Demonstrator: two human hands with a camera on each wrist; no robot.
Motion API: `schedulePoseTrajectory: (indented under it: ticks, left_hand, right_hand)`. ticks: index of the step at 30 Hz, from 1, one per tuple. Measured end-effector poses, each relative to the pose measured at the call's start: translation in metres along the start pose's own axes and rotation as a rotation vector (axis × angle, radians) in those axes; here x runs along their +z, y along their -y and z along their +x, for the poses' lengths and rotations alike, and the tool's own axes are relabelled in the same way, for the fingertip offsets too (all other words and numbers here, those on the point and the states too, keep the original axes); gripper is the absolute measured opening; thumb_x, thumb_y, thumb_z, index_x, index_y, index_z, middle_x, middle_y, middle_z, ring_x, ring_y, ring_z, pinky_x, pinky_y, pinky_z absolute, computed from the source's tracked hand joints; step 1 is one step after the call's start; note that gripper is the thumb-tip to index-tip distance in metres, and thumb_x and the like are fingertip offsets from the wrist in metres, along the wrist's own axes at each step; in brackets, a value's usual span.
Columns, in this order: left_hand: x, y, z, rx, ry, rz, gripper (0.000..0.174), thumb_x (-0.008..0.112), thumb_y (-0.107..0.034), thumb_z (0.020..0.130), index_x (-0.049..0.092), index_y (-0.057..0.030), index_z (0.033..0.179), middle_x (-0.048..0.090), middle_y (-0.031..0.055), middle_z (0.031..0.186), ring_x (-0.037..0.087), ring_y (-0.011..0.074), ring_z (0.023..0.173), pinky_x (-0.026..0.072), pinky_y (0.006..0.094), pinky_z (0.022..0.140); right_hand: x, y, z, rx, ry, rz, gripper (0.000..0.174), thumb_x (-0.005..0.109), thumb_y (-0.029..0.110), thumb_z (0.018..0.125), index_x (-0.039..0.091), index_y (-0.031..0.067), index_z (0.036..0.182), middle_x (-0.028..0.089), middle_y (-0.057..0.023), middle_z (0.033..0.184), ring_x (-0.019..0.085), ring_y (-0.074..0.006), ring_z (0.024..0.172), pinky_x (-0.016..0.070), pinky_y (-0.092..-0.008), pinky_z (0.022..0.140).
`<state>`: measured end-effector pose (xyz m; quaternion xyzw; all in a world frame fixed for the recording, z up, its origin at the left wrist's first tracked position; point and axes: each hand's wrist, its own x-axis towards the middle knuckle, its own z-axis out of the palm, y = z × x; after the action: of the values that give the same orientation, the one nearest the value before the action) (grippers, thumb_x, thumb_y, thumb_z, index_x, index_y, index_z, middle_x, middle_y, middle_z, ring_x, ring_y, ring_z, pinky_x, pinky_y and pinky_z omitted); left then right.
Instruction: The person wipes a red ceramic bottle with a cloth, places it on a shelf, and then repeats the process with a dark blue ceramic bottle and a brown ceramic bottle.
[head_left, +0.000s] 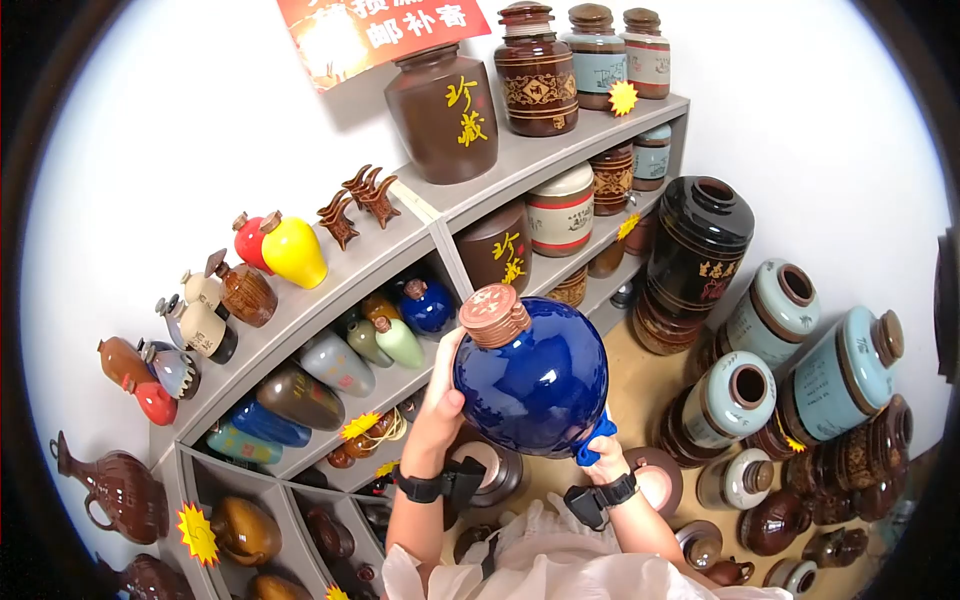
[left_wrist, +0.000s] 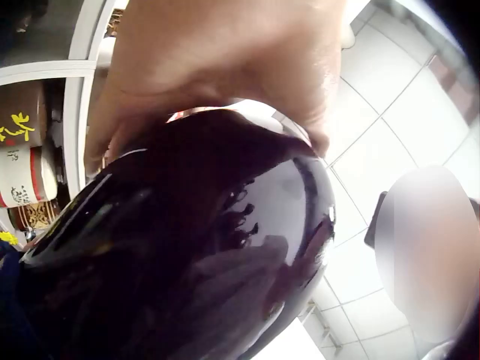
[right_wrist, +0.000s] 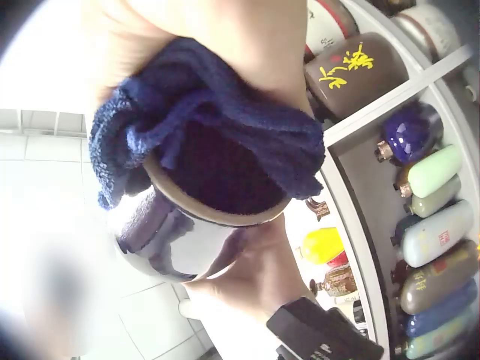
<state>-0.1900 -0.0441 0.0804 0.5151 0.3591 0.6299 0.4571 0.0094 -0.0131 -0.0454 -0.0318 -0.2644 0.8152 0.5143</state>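
A round, glossy dark blue ceramic bottle (head_left: 535,385) with a carved brown cap (head_left: 493,315) is held up, tilted, in front of the body. My left hand (head_left: 440,405) grips its side near the cap, with most fingers hidden behind it. In the left wrist view that hand (left_wrist: 232,60) arches over the shiny bottle (left_wrist: 187,240). My right hand (head_left: 606,463) holds a blue cloth (head_left: 594,441) against the bottle's lower end. Seen from the right wrist, the bunched cloth (right_wrist: 217,112) covers part of the bottle's base, whose pale ring edge (right_wrist: 202,210) shows.
Grey shelves (head_left: 370,245) with jars and bottles curve along the left and back. A tall black jar (head_left: 700,230) and several pale blue jars (head_left: 740,395) stand on the right. A large brown jar (head_left: 445,120) tops the shelf. Smaller pots crowd below the right hand.
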Motion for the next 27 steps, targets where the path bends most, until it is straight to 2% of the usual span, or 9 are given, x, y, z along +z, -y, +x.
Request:
schedulePoseTrajectory:
  ticks: [1,2,5,6,9,10,19,25,27]
  left_hand:
    - [-0.004,-0.009,0.004,0.000,0.011,0.055,0.103,0.069,-0.058,0.070,0.023,0.0005,0.141,0.033,0.0144,0.141,0.029,0.0234,0.133,0.0218,0.0380,0.111]
    - [-0.011,-0.011,0.007,0.039,0.018,0.094,0.087,0.073,-0.041,0.073,0.031,0.0012,0.137,0.038,0.0124,0.138,0.033,0.0226,0.131,0.0253,0.0368,0.109]
    - [0.002,-0.044,0.015,0.074,0.011,0.056,0.077,0.075,-0.020,0.073,0.035,0.0014,0.135,0.042,0.0105,0.135,0.037,0.0212,0.128,0.0280,0.0344,0.107]
    - [0.007,-0.052,0.017,0.052,-0.012,0.023,0.067,0.076,-0.008,0.071,0.042,0.0011,0.129,0.050,0.0084,0.126,0.046,0.0176,0.118,0.0331,0.0314,0.103]
    - [0.011,-0.061,0.020,-0.030,-0.108,0.237,0.059,0.077,-0.010,0.071,0.049,0.0008,0.121,0.056,0.0059,0.115,0.052,0.0140,0.108,0.0374,0.0293,0.098]
    - [0.014,-0.064,0.021,-0.027,-0.146,0.163,0.052,0.079,-0.011,0.071,0.053,0.0001,0.114,0.059,0.0031,0.106,0.054,0.0107,0.101,0.0403,0.0269,0.093]
    - [-0.012,-0.062,0.014,0.051,-0.210,0.424,0.039,0.080,-0.011,0.068,0.060,-0.0010,0.100,0.062,0.0036,0.094,0.057,0.0107,0.085,0.0468,0.0277,0.081]
    - [-0.022,-0.059,-0.001,0.204,-0.229,0.633,0.042,0.082,-0.012,0.064,0.061,0.0006,0.098,0.063,0.0078,0.099,0.060,0.0148,0.091,0.0461,0.0294,0.086]
    - [-0.025,-0.062,-0.007,0.217,-0.259,0.676,0.042,0.082,-0.012,0.063,0.061,0.0005,0.098,0.064,0.0100,0.102,0.060,0.0166,0.094,0.0460,0.0306,0.087]
  right_hand:
    - [0.006,0.001,0.002,-0.036,0.003,-0.019,0.087,0.078,0.015,0.066,0.031,0.0052,0.139,0.047,-0.0114,0.133,0.046,-0.0276,0.122,0.0350,-0.0416,0.106]
    - [0.010,0.002,0.003,-0.032,-0.002,-0.022,0.092,0.079,0.014,0.064,0.028,0.0065,0.140,0.044,-0.0110,0.135,0.044,-0.0270,0.124,0.0342,-0.0415,0.107]
    - [0.024,0.004,0.007,-0.025,-0.009,-0.054,0.103,0.081,0.014,0.060,0.021,0.0086,0.143,0.038,-0.0104,0.138,0.039,-0.0258,0.127,0.0327,-0.0410,0.107]
    - [0.031,0.004,0.009,-0.029,-0.009,-0.078,0.104,0.082,0.015,0.059,0.021,0.0080,0.143,0.038,-0.0106,0.138,0.039,-0.0258,0.127,0.0328,-0.0408,0.107]
    - [0.033,-0.001,0.014,-0.029,0.001,-0.152,0.107,0.084,0.018,0.055,0.022,0.0069,0.142,0.039,-0.0109,0.136,0.040,-0.0255,0.126,0.0333,-0.0402,0.106]
    - [0.033,-0.003,0.015,-0.029,0.004,-0.177,0.108,0.085,0.019,0.054,0.022,0.0066,0.142,0.039,-0.0110,0.136,0.040,-0.0253,0.126,0.0334,-0.0401,0.106]
    - [0.033,-0.021,0.019,0.026,0.059,-0.179,0.103,0.084,0.023,0.058,0.024,0.0058,0.140,0.040,-0.0105,0.133,0.041,-0.0242,0.125,0.0345,-0.0387,0.106]
    - [0.023,-0.037,0.027,0.138,0.042,-0.022,0.090,0.079,0.030,0.071,0.026,0.0075,0.140,0.044,-0.0090,0.133,0.046,-0.0236,0.122,0.0395,-0.0388,0.102]
    - [0.026,-0.038,0.034,0.104,0.077,-0.110,0.088,0.077,0.035,0.073,0.028,0.0049,0.139,0.045,-0.0092,0.132,0.047,-0.0227,0.121,0.0400,-0.0377,0.102]
